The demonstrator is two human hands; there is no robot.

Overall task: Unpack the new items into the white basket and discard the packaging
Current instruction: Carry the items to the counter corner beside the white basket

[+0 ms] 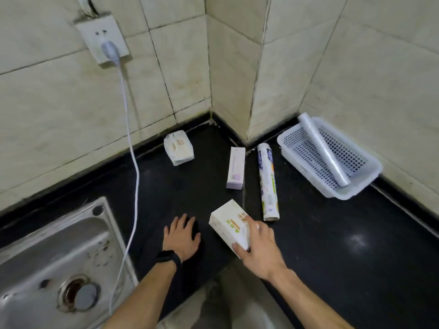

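A white box with green and orange print (228, 222) rests on the black counter (332, 245), and my right hand (259, 250) grips its near right end with thumb and fingers. My left hand (181, 237) lies flat on the counter just left of the box, fingers spread, holding nothing. Farther back lie a narrow pale pink box (236, 167), a printed cardboard tube (268, 182) and a small white packet (178, 151). The white basket (294, 160) stands at the right by the wall with a clear plastic roll (324, 153) lying in it.
A steel sink (54, 264) fills the lower left. A white cable (133, 176) runs from a wall socket (104, 41) down across the counter beside the sink. Tiled walls meet in a corner behind the items.
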